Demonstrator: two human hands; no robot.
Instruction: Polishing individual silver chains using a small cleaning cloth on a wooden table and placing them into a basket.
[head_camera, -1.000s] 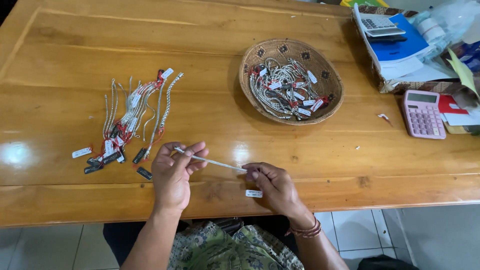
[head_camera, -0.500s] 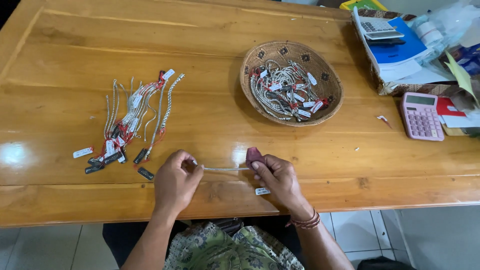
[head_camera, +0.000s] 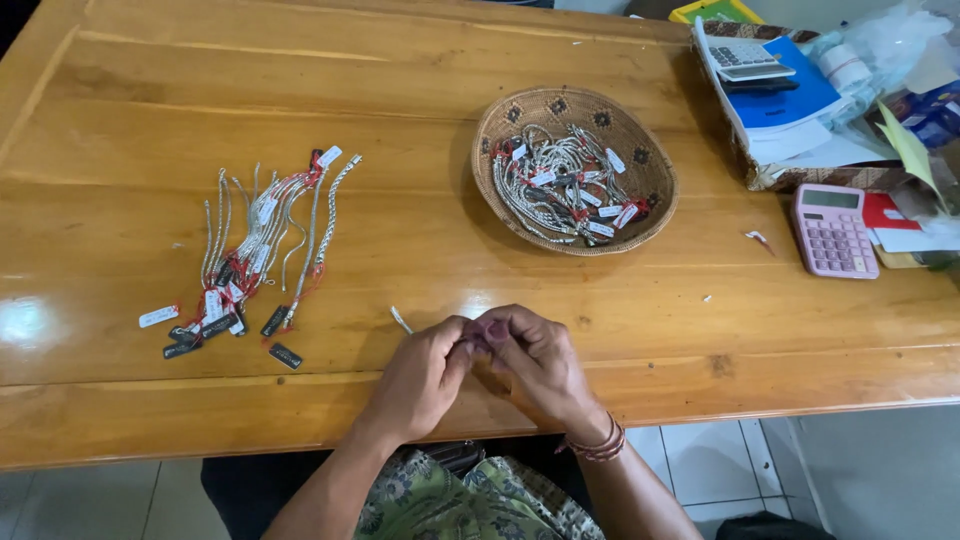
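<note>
My left hand and my right hand are pressed together near the front edge of the wooden table. Both pinch a thin silver bracelet, whose end sticks out to the upper left of my left hand. Something small and dark red shows between my fingertips. A row of tagged silver bracelets lies spread on the table to the left. A woven basket with several more tagged bracelets stands beyond my hands.
A pink calculator lies at the right. Behind it sits a box with a blue book, papers and a grey calculator. A white tag lies at the far left.
My hands have come together; the bracelet that was stretched between them is now bunched in my fingers, with only one end showing.
</note>
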